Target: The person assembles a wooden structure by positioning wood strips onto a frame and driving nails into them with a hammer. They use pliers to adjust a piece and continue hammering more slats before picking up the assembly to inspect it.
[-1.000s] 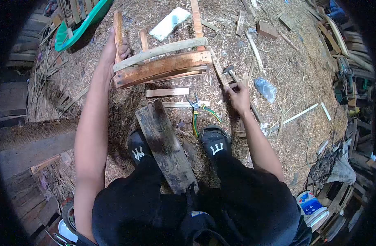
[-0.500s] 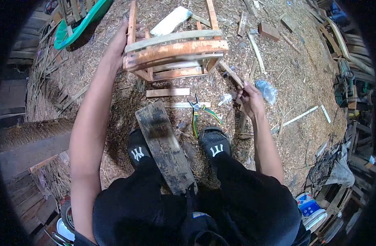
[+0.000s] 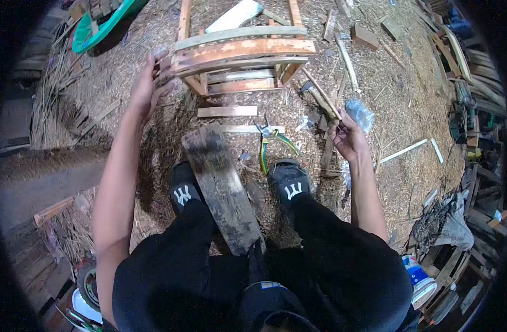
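Observation:
A small wooden chair-like frame (image 3: 242, 52) with curved slats stands at the top of the view. Just left of it, my left hand (image 3: 146, 86) is raised with fingers apart, holding nothing. In my right hand (image 3: 348, 135), a thin wooden stick (image 3: 321, 93) is pinched at its near end and points up and left toward the frame. Under the stick lies what looks like a tool with a dark metal head (image 3: 306, 87), partly hidden. Pliers (image 3: 266, 130) with green and yellow handles lie open on the ground between the hands, near a flat wood strip (image 3: 227, 112).
A worn plank (image 3: 223, 188) lies between my shoes. Wood shavings cover the ground. A clear plastic bag (image 3: 359, 115) is beside my right hand. A brick-like block (image 3: 364, 37), scattered sticks, and a green curved plastic piece (image 3: 107, 26) lie farther out.
My left hand has come off the frame's left side and moved slightly down and left. The right hand has shifted a little right and down, and the stick now points more steeply upward.

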`<state>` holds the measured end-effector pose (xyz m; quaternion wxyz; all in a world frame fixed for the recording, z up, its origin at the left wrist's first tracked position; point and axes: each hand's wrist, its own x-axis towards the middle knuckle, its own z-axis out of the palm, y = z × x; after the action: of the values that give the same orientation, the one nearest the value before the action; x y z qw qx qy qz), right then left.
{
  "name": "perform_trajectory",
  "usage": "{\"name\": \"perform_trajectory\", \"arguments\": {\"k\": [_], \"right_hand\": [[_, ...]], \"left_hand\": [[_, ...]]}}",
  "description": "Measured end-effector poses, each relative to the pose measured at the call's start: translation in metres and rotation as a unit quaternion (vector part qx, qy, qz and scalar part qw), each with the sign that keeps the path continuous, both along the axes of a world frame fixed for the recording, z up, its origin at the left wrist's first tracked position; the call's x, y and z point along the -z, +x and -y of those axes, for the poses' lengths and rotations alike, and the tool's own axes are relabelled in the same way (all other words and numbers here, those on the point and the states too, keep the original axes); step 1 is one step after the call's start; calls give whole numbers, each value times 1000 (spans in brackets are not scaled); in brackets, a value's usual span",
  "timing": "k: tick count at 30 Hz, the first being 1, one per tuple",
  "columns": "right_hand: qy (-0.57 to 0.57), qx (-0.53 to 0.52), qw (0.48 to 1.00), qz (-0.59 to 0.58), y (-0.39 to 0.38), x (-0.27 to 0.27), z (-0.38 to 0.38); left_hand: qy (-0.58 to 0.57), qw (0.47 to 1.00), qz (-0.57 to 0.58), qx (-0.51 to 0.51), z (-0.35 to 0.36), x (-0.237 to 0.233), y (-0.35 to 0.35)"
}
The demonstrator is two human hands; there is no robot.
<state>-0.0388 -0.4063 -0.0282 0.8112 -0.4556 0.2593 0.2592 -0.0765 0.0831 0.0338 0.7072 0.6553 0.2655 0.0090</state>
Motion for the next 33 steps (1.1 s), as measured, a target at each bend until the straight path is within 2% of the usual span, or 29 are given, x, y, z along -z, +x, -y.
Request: {"name": "perform_trajectory", "arguments": {"k": [3, 5, 7, 9, 11, 13, 15, 16, 17, 19, 20, 21, 23, 25, 27, 29, 30, 31, 32, 33], "right_hand": [[46, -54, 997, 34, -16, 14, 19], [58, -73, 996, 15, -31, 24, 32], [9, -117, 993, -11, -47, 37, 41], [19, -125, 992, -29, -62, 47, 46], [23, -109, 993, -35, -75, 62, 49], [53, -112, 991, -44, -88, 71, 48], [112, -148, 982, -31, -99, 76, 45], [84, -138, 985, -63, -105, 77, 43], [83, -141, 985, -64, -106, 78, 42], [8, -177, 983, -55, -112, 64, 28], [-44, -196, 979, -40, -109, 58, 19], [-45, -195, 979, -41, -101, 54, 12], [-112, -328, 937, 40, -81, 48, -8], [-186, -412, 882, 133, -62, 41, -40], [-200, -466, 835, 213, -53, 27, -78], [-232, -507, 778, 290, -47, 14, -117], [-212, -510, 789, 269, -44, 11, -136], [-243, -532, 762, 276, -43, 4, -152], [-230, -526, 773, 269, -41, 14, -163], [-216, -519, 785, 260, -38, 26, -172]], "left_hand": [[-11, 1000, -28, -5, -11, 19, -36], [-38, 997, -59, 8, -15, 31, -58], [-33, 996, -76, 13, -22, 45, -77], [-43, 996, -64, 44, -25, 63, -96], [-32, 996, -77, 26, -23, 71, -115], [-2, 990, -122, 70, -21, 71, -129], [3, 991, -128, 42, -22, 81, -137], [9, 990, -123, 66, -24, 87, -141], [15, 989, -119, 90, -27, 93, -146], [13, 987, -126, 103, -31, 103, -152], [27, 986, -105, 129, -30, 106, -153], [41, 983, -84, 156, -28, 107, -154], [57, 979, -90, 172, -18, 94, -152], [75, 975, -97, 184, -7, 86, -149], [33, 987, -52, 151, 1, 84, -148], [56, 987, -23, 146, -3, 97, -149], [77, 987, 8, 143, -6, 107, -149], [98, 984, 38, 140, -4, 105, -150], [85, 988, -14, 125, -6, 103, -154], [84, 989, -18, 124, -8, 101, -157]]}}
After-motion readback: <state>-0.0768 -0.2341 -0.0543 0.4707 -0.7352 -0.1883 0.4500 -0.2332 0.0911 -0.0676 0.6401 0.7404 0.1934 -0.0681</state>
